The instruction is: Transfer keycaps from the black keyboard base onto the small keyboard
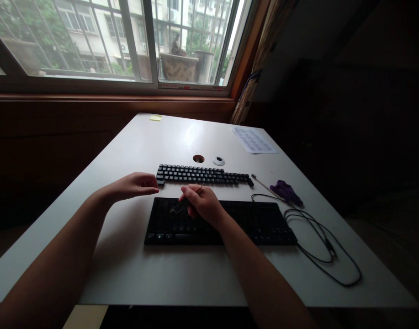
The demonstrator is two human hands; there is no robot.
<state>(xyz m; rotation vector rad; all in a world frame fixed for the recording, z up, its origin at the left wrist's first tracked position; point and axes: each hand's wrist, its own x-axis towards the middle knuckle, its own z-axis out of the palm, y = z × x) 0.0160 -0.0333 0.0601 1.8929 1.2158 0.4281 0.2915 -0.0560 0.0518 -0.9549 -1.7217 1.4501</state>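
A black keyboard [264, 224] lies near the front of the white table [127, 274], most of its keycaps off. Rows of loose black keycaps [202, 175] are laid out just behind it. My right hand [202, 203] hovers over the keyboard's left part, shut on a small dark wire tool [177, 208] that points down-left at the board. My left hand [137, 185] reaches to the left end of the keycap rows, fingers pinched together; whether it holds a keycap is too small to tell.
The keyboard's black cable [319, 246] loops over the table's right side. A purple cloth-like item [286, 192] and a thin stick [264, 184] lie right of the keycaps. A printed sheet [253, 139], a yellow note [155, 118], a cable hole [198, 158] and its white cap [218, 160] lie farther back.
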